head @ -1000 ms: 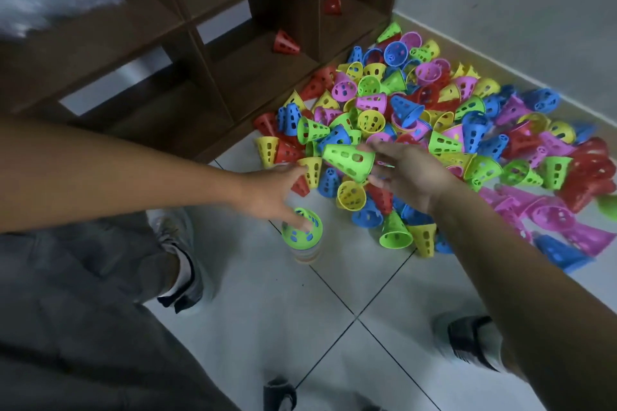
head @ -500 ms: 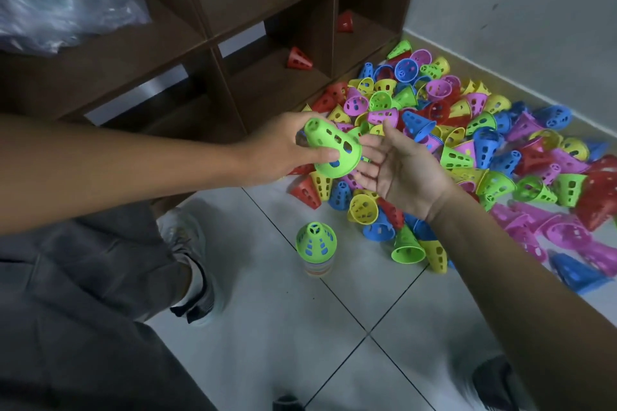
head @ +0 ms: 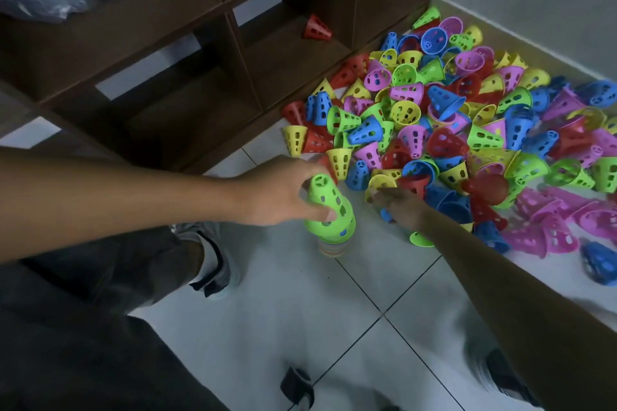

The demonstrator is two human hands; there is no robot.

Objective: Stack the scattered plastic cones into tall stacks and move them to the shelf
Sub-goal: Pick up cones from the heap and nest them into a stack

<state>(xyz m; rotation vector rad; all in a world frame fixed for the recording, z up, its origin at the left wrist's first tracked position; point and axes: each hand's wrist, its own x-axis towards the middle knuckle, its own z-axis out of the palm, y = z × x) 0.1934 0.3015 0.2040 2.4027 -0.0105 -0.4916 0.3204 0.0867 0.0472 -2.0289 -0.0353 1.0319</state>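
Green cone [head: 329, 203] sits tilted on top of the stack [head: 334, 243] on the floor, left hand [head: 283, 190] gripping it. Right hand [head: 399, 207], fingers loose and empty, is just right of the stack, touching the pile [head: 467, 130]. Shelf [head: 233, 53] stands behind the stack.

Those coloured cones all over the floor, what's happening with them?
A person is stacking them. The left hand holds a green cone on top of a small stack standing on the tiled floor. The right hand reaches into the pile of loose cones. Two red cones sit in the shelf.
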